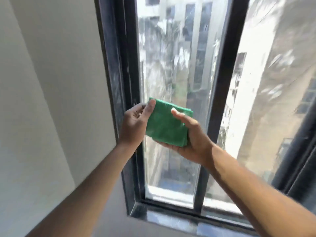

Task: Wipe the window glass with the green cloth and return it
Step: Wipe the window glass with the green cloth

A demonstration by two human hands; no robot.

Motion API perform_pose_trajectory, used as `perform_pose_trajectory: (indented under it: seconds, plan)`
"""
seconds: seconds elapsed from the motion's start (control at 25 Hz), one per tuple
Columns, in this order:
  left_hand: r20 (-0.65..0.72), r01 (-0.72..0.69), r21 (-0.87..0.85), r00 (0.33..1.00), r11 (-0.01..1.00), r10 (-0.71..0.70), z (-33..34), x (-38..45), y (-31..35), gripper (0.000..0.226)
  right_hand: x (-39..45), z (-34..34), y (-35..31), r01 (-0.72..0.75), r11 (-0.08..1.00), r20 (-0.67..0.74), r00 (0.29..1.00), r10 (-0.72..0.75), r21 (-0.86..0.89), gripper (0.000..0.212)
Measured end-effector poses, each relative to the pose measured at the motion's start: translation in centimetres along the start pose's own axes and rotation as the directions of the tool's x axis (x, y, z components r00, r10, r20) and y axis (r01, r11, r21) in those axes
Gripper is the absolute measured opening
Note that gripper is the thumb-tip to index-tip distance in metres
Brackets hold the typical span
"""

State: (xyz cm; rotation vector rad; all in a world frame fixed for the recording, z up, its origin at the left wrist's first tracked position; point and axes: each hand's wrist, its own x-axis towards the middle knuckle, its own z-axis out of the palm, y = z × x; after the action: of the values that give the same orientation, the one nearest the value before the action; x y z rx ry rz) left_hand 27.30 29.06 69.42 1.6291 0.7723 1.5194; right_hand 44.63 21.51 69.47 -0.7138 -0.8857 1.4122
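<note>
A folded green cloth [165,123] is held up between both hands in front of the left window pane [172,62]. My left hand [135,122] pinches its upper left edge with thumb on top. My right hand [191,135] cups it from below and from the right, thumb pressed on the cloth's upper right part. The glass is streaked and smeared, with buildings showing through it.
The black window frame [119,69] runs down the left side, and a black mullion [222,86] separates a second pane [266,82] on the right. A dark sill [171,218] lies along the bottom. A pale wall [51,100] fills the left.
</note>
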Motion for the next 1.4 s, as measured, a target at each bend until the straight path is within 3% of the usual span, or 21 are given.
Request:
perform_pose_trajectory:
  seconds: [0.16, 0.24, 0.28, 0.32, 0.36, 0.4, 0.44, 0.48, 0.6, 0.68, 0.76, 0.84, 0.92, 1.0, 1.04, 1.12, 1.2, 1.24, 1.32, 1.36, 1.4]
  plan:
    - [0.033, -0.215, 0.089, 0.977, 0.973, 0.213, 2.8, 5.0, 4.7, 0.040, -0.5, 1.5, -6.5, 0.132, 0.991, -0.104, 0.986, -0.134, -0.026, 0.028]
    - [-0.032, -0.358, 0.272, 0.924, 0.893, 0.380, 3.0, 7.6, 5.5, 0.040, 0.3, 1.2, -8.6, 0.345, 0.926, -0.174, 0.913, -0.369, -0.153, 0.021]
    - [-0.075, -0.405, 0.443, 0.872, 0.800, 0.483, 2.8, 9.1, 5.2, 0.037, 0.8, 1.0, -9.6, 0.503, 0.797, -0.170, 0.800, -0.576, -0.335, 0.029]
    - [-0.079, -0.397, 0.623, 0.826, 0.674, 0.559, 2.3, 10.8, 5.0, 0.043, 1.3, 1.1, -10.7, 0.608, 0.565, -0.101, 0.626, -0.773, -0.557, 0.040]
    - [-0.059, -0.368, 0.731, 0.805, 0.574, 0.590, 1.6, 12.4, 4.4, 0.053, 2.4, 0.7, -11.8, 0.603, 0.232, 0.060, 0.423, -0.904, -0.763, 0.052]
    - [-0.030, -0.353, 0.779, 0.804, 0.518, 0.594, 1.1, 13.7, 3.7, 0.063, 4.1, 0.5, -13.2, 0.490, -0.138, 0.295, 0.259, -0.920, -0.861, 0.063]
    - [0.000, -0.358, 0.795, 0.807, 0.489, 0.590, 0.8, 14.8, 2.8, 0.070, 6.2, 0.8, -14.7, 0.367, -0.388, 0.479, 0.203, -0.854, -0.846, 0.068]
    - [0.034, -0.375, 0.798, 0.809, 0.471, 0.587, 0.7, 15.7, 1.9, 0.074, 8.2, 1.5, -15.9, 0.265, -0.513, 0.570, 0.226, -0.790, -0.817, 0.070]
    - [0.072, -0.404, 0.806, 0.793, 0.433, 0.606, 1.1, 17.6, -1.3, 0.075, 13.6, 2.2, -15.5, 0.087, -0.616, 0.601, 0.359, -0.714, -0.783, 0.078]
    - [0.047, -0.408, 0.808, 0.763, 0.424, 0.645, 0.6, 18.6, -2.6, 0.069, 15.0, -0.2, -11.0, 0.117, -0.767, 0.731, 0.422, -0.537, -0.631, 0.084]
    - [0.077, -0.419, 0.834, 0.733, 0.359, 0.676, 0.0, 18.8, -3.0, 0.066, 14.2, -2.3, -7.3, 0.193, -0.895, 0.801, 0.547, -0.242, -0.403, 0.082]
    - [0.081, -0.426, 0.842, 0.707, 0.332, 0.703, 0.1, 18.6, -3.4, 0.066, 14.6, -1.3, -9.8, 0.164, -0.944, 0.869, 0.460, -0.183, -0.286, 0.072]
    - [0.045, -0.423, 0.827, 0.705, 0.369, 0.707, 0.4, 18.7, -3.3, 0.070, 16.2, 2.0, -14.8, 0.062, -0.863, 0.825, 0.334, -0.456, -0.502, 0.070]
    - [0.050, -0.445, 0.812, 0.700, 0.379, 0.713, 0.3, 18.9, -3.5, 0.073, 15.7, 3.1, -15.6, 0.015, -0.754, 0.722, 0.303, -0.622, -0.656, 0.070]
    - [0.059, -0.455, 0.812, 0.687, 0.366, 0.724, 0.1, 19.0, -3.7, 0.073, 15.4, 1.5, -13.0, 0.021, -0.806, 0.764, 0.334, -0.552, -0.592, 0.071]
    - [0.060, -0.453, 0.821, 0.675, 0.349, 0.736, -0.1, 19.2, -3.5, 0.070, 12.5, -2.1, -8.1, 0.092, -0.959, 0.833, 0.523, -0.181, -0.267, 0.071]
    - [0.031, -0.428, 0.822, 0.691, 0.375, 0.722, 0.4, 18.8, -3.2, 0.066, 12.5, -3.6, -11.0, 0.113, -0.984, 0.855, 0.514, -0.063, -0.140, 0.066]
    - [0.016, -0.415, 0.819, 0.706, 0.396, 0.708, 0.6, 18.5, -3.0, 0.065, 13.0, -2.5, -14.2, 0.038, -0.972, 0.862, 0.471, -0.188, -0.233, 0.068]
    - [0.027, -0.433, 0.799, 0.720, 0.418, 0.694, 0.8, 18.4, -2.7, 0.065, 13.0, 0.2, -18.8, -0.042, -0.742, 0.678, 0.373, -0.633, -0.669, 0.080]
    - [0.039, -0.448, 0.791, 0.718, 0.417, 0.695, 0.6, 18.3, -2.8, 0.064, 12.3, 0.3, -18.0, -0.072, -0.635, 0.569, 0.374, -0.732, -0.769, 0.088]
    - [0.046, -0.454, 0.789, 0.714, 0.413, 0.698, 0.4, 18.4, -2.9, 0.065, 11.6, -1.3, -14.8, -0.114, -0.616, 0.541, 0.373, -0.753, -0.779, 0.092]
